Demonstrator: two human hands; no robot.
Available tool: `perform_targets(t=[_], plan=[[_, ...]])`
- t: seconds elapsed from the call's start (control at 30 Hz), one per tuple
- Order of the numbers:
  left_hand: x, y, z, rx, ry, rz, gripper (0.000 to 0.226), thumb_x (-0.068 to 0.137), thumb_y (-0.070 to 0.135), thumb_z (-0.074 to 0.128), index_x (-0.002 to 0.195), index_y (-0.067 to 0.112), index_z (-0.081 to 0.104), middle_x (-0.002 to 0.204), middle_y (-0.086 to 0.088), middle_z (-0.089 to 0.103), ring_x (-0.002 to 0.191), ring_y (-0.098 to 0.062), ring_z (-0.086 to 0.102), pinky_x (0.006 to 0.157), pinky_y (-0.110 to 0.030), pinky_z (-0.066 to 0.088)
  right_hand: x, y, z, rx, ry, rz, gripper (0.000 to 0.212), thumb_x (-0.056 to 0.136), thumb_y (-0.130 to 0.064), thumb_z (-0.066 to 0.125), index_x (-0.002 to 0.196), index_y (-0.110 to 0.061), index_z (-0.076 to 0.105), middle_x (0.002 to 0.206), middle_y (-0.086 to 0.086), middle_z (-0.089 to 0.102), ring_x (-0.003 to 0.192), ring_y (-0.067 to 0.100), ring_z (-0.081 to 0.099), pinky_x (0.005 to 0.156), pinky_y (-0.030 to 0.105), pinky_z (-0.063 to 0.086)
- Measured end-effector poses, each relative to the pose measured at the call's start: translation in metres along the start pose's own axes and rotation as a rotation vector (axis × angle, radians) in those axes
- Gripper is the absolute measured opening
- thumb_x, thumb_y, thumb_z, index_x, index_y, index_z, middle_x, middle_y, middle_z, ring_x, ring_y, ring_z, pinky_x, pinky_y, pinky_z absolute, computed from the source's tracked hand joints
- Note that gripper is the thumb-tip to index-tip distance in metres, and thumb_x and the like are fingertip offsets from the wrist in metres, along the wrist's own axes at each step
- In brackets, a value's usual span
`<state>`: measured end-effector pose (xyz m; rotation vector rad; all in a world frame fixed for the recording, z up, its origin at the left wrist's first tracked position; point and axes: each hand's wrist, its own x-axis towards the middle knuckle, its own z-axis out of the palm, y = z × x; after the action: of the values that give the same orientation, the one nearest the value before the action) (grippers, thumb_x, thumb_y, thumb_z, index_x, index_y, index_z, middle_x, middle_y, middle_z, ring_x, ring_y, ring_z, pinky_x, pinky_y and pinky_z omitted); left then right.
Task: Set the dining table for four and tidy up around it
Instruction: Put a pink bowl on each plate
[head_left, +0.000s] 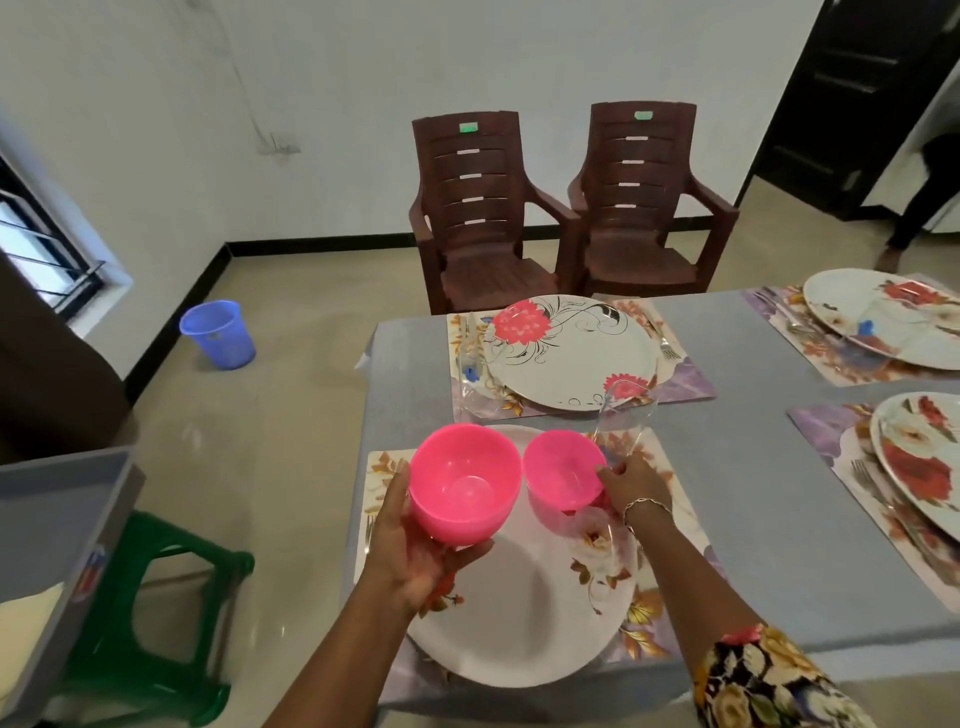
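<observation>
Two pink bowls are up over the near place setting. The left pink bowl (462, 483) sits in the left hand (415, 551), which cups it from below with the thumb curled up its left side and the fingers wrapped under its base. The right pink bowl (563, 470) is tilted, and the right hand (636, 486) grips its right wall with fingertips curled at the rim. Whether that bowl touches anything beneath it, I cannot tell.

Both bowls hang above the far part of the near plate (519, 623), which lies on a flowered placemat (649, 629) at the near left of the grey desk (727, 467). A clear glass (626, 415) stands just beyond the right bowl, between this setting and the far one.

The far plate (566, 353) has its own mat, a fork (665, 343) on its right and another glass (470, 364) on its left. Two more plates (883, 317) (924, 467) lie on mats at the right.

All four places seem to have mats and plates, so the setting looks well advanced. The bowls appear to be the step in hand, and only two are in view. Two brown chairs (483, 208) (639, 197) stand back from the desk's far edge, and a green stool (156, 613) and a blue bin (218, 335) sit on the floor at the left. These are likely work for the tidying.
</observation>
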<state>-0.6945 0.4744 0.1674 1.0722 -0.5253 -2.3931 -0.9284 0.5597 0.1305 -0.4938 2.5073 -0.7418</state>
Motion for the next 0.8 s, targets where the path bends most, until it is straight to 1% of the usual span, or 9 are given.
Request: perform_targets(t=[0.07, 0.13, 0.23, 0.27, 0.33, 0.43, 0.5, 0.6, 0.8], plan=[[0.001, -0.004, 0.004, 0.022, -0.009, -0.01, 0.073, 0.073, 0.058, 0.055, 0.131, 0.014, 0.049, 0.122, -0.024, 0.058, 0.101, -0.044, 0.061, 0.063, -0.052, 0.056, -0.009, 0.001, -0.012, -0.033, 0.035, 0.003, 0.034, 0.092, -0.037, 0.049, 0.109, -0.008, 0.054, 0.105, 0.012, 0.064, 0.091, 0.028, 0.058, 0.073, 0.03, 0.041], [0.003, -0.009, 0.012, 0.072, -0.044, -0.031, 0.075, 0.071, 0.058, 0.056, 0.132, 0.016, 0.049, 0.124, -0.023, 0.058, 0.103, -0.045, 0.06, 0.064, -0.051, 0.055, -0.023, -0.002, -0.025, -0.027, 0.088, -0.038, 0.031, 0.092, -0.034, 0.05, 0.109, -0.009, 0.057, 0.106, 0.012, 0.064, 0.096, 0.03, 0.058, 0.073, 0.028, 0.039], [0.008, -0.017, 0.029, 0.126, -0.092, -0.091, 0.073, 0.073, 0.057, 0.056, 0.132, 0.015, 0.049, 0.124, -0.023, 0.057, 0.107, -0.045, 0.059, 0.066, -0.052, 0.054, -0.045, -0.007, -0.044, 0.204, 0.122, -0.108, 0.017, 0.089, -0.024, 0.054, 0.096, -0.01, 0.062, 0.093, 0.011, 0.067, 0.084, 0.03, 0.063, 0.076, 0.038, 0.052], [0.011, -0.021, 0.037, 0.14, -0.113, -0.113, 0.073, 0.072, 0.056, 0.058, 0.132, 0.015, 0.049, 0.124, -0.023, 0.057, 0.108, -0.046, 0.058, 0.066, -0.053, 0.054, -0.054, -0.008, -0.051, 0.317, 0.103, -0.123, 0.017, 0.091, -0.024, 0.053, 0.092, -0.009, 0.062, 0.084, 0.01, 0.066, 0.073, 0.028, 0.062, 0.07, 0.04, 0.054], [0.014, -0.034, 0.056, 0.166, -0.158, -0.164, 0.071, 0.072, 0.054, 0.058, 0.131, 0.015, 0.049, 0.123, -0.023, 0.057, 0.108, -0.045, 0.057, 0.067, -0.054, 0.055, -0.072, -0.009, -0.068, 0.502, 0.026, -0.123, 0.022, 0.094, -0.025, 0.05, 0.088, -0.006, 0.061, 0.072, 0.006, 0.06, 0.055, 0.02, 0.056, 0.052, 0.032, 0.049], [0.018, -0.059, 0.085, 0.208, -0.209, -0.224, 0.071, 0.072, 0.055, 0.057, 0.13, 0.015, 0.048, 0.121, -0.023, 0.057, 0.107, -0.045, 0.057, 0.07, -0.055, 0.055, -0.091, 0.001, -0.09, 0.439, 0.067, -0.15, 0.023, 0.092, -0.028, 0.054, 0.091, -0.007, 0.061, 0.072, 0.002, 0.058, 0.055, 0.016, 0.055, 0.041, 0.022, 0.044], [0.019, -0.077, 0.104, 0.25, -0.214, -0.264, 0.075, 0.068, 0.057, 0.058, 0.129, 0.015, 0.047, 0.121, -0.023, 0.057, 0.107, -0.045, 0.057, 0.071, -0.055, 0.056, -0.096, 0.014, -0.101, 0.316, 0.173, -0.131, 0.014, 0.088, -0.023, 0.06, 0.094, -0.011, 0.06, 0.076, 0.002, 0.057, 0.061, 0.019, 0.059, 0.044, 0.026, 0.05], [0.02, -0.106, 0.128, 0.326, -0.252, -0.294, 0.071, 0.066, 0.06, 0.058, 0.122, 0.016, 0.052, 0.117, -0.022, 0.06, 0.105, -0.043, 0.06, 0.073, -0.056, 0.055, -0.1, 0.043, -0.119, 0.163, 0.312, -0.061, 0.019, 0.086, -0.011, 0.056, 0.103, -0.01, 0.062, 0.079, 0.004, 0.058, 0.07, 0.026, 0.064, 0.063, 0.043, 0.056], [0.022, -0.167, 0.181, 0.41, -0.348, -0.379, 0.053, 0.081, 0.055, 0.05, 0.118, 0.017, 0.056, 0.115, -0.021, 0.06, 0.104, -0.041, 0.059, 0.063, -0.048, 0.058, -0.095, 0.102, -0.167, 0.221, 0.479, 0.019, 0.028, 0.086, -0.003, 0.05, 0.107, -0.01, 0.068, 0.061, -0.008, 0.05, 0.063, 0.029, 0.064, 0.062, 0.045, 0.057]])
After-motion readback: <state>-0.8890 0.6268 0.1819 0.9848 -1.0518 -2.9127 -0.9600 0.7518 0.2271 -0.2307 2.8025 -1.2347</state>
